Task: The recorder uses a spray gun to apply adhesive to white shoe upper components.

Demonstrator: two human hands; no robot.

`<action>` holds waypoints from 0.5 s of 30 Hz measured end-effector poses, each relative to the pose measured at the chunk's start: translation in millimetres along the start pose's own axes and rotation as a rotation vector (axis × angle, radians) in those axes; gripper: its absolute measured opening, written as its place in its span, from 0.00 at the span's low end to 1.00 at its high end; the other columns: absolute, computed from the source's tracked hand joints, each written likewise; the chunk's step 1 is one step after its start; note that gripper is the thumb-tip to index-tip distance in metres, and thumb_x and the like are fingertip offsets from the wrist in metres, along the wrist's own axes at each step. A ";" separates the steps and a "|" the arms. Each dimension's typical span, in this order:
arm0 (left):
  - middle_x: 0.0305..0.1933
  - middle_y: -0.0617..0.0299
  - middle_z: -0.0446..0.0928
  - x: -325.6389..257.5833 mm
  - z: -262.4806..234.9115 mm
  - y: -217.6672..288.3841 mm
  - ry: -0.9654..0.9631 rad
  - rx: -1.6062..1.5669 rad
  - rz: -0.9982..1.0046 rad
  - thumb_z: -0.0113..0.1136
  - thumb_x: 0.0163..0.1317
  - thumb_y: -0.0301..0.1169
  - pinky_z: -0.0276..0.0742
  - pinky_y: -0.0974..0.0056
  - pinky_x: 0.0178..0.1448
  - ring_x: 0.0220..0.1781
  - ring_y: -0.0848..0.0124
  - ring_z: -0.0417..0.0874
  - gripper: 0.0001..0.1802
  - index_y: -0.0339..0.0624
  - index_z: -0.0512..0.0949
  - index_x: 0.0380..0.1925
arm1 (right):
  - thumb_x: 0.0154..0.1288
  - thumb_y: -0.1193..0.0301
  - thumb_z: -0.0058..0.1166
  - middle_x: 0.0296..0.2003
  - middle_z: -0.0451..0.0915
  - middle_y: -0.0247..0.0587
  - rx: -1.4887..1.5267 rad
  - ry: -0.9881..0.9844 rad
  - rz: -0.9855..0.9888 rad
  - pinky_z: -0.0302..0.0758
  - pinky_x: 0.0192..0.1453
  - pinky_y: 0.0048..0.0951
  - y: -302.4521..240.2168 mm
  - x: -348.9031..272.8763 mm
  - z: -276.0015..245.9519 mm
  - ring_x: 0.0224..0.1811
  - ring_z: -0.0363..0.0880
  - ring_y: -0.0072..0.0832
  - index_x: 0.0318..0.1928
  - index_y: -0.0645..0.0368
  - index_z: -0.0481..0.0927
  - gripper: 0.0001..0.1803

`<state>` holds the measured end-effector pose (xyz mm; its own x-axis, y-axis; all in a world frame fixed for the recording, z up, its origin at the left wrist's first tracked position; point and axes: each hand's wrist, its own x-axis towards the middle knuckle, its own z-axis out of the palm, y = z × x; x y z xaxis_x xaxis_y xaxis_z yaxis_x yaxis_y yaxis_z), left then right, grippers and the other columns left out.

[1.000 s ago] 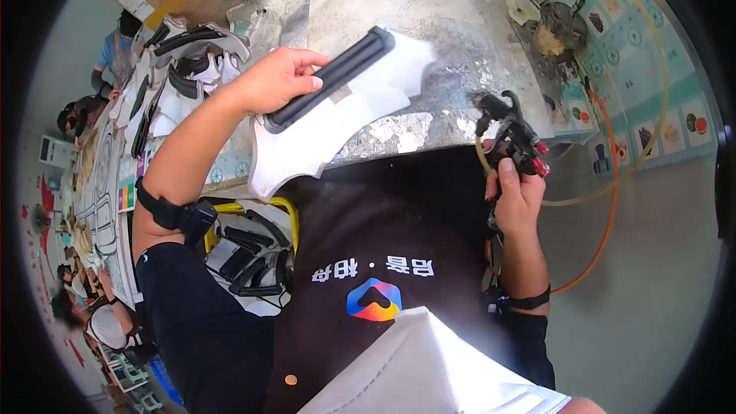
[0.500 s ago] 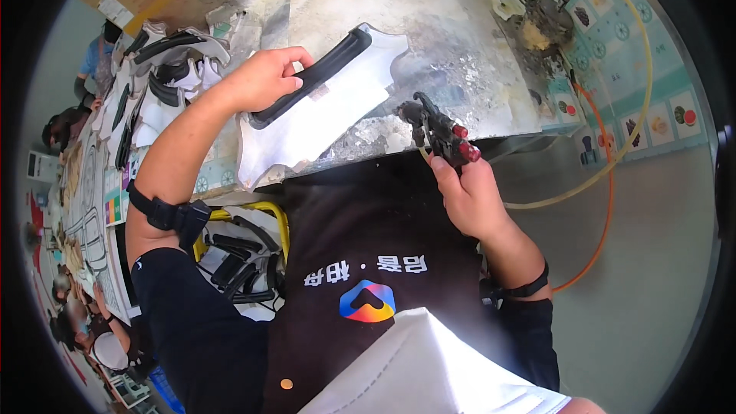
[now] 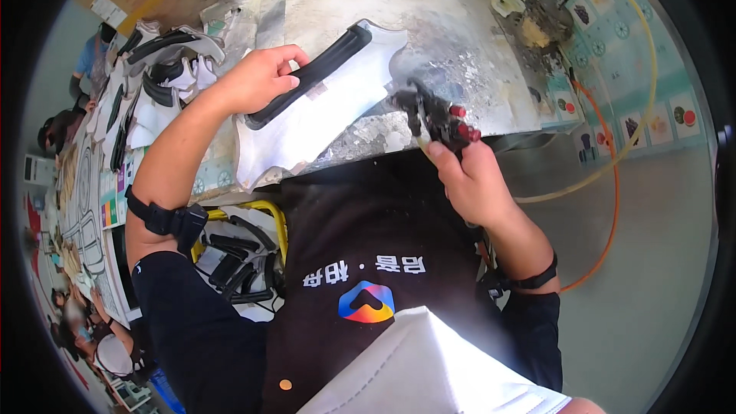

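While the person is leaning over the stained grey bench (image 3: pixel 475 38), a flat white shaped panel (image 3: pixel 322 119) with a long black strip (image 3: pixel 310 77) fixed along its upper edge is lying under the left hand (image 3: pixel 257 77). That hand is reaching out from a bent elbow, fingers curling over the near end of the strip and gripping it, pressing the panel down. The panel's long axis is running diagonally, from just below the left hand up and away toward the right hand (image 3: pixel 468 176), its notched far end pointing at the bench's middle. The right hand is closing around a black spray gun (image 3: pixel 433 116) with red knobs, wrist cocked, nozzle aiming leftward at the panel's far edge, just beside it. An orange hose (image 3: pixel 609 184) is trailing away right of that hand.
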<state>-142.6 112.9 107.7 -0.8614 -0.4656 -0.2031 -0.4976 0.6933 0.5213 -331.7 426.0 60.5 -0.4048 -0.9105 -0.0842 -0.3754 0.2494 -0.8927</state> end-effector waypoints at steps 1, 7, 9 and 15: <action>0.27 0.64 0.77 0.3 0.9 -0.7 -0.003 0.001 0.005 0.62 0.65 0.25 0.75 0.62 0.38 0.30 0.72 0.77 0.14 0.43 0.79 0.51 | 0.76 0.67 0.51 0.31 0.81 0.55 0.028 0.045 0.011 0.76 0.44 0.43 3.7 4.6 0.4 0.36 0.80 0.53 0.51 0.65 0.77 0.13; 0.28 0.63 0.78 2.4 2.8 -5.3 -0.012 -0.030 0.030 0.62 0.65 0.25 0.76 0.63 0.38 0.31 0.72 0.78 0.14 0.44 0.80 0.52 | 0.76 0.67 0.51 0.29 0.79 0.48 0.113 0.074 0.214 0.75 0.42 0.39 -5.6 7.0 -11.0 0.32 0.76 0.38 0.48 0.64 0.78 0.12; 0.28 0.64 0.78 1.9 3.7 -6.1 0.003 -0.007 0.028 0.62 0.66 0.25 0.75 0.63 0.38 0.31 0.73 0.78 0.15 0.44 0.80 0.52 | 0.76 0.67 0.51 0.30 0.80 0.49 0.116 0.009 0.114 0.76 0.43 0.39 -7.2 -3.5 -4.4 0.33 0.77 0.39 0.49 0.64 0.79 0.12; 0.28 0.64 0.78 0.1 3.1 -5.7 0.006 -0.039 0.026 0.62 0.66 0.25 0.75 0.63 0.39 0.31 0.73 0.78 0.15 0.44 0.79 0.52 | 0.75 0.69 0.52 0.33 0.82 0.51 0.102 0.073 0.031 0.77 0.47 0.38 -0.1 -8.9 -1.7 0.37 0.81 0.46 0.54 0.64 0.79 0.14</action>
<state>-140.2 110.6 102.1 -0.8732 -0.4511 -0.1845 -0.4708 0.6828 0.5586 -329.5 434.6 62.1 -0.4756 -0.8757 -0.0830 -0.2767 0.2385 -0.9309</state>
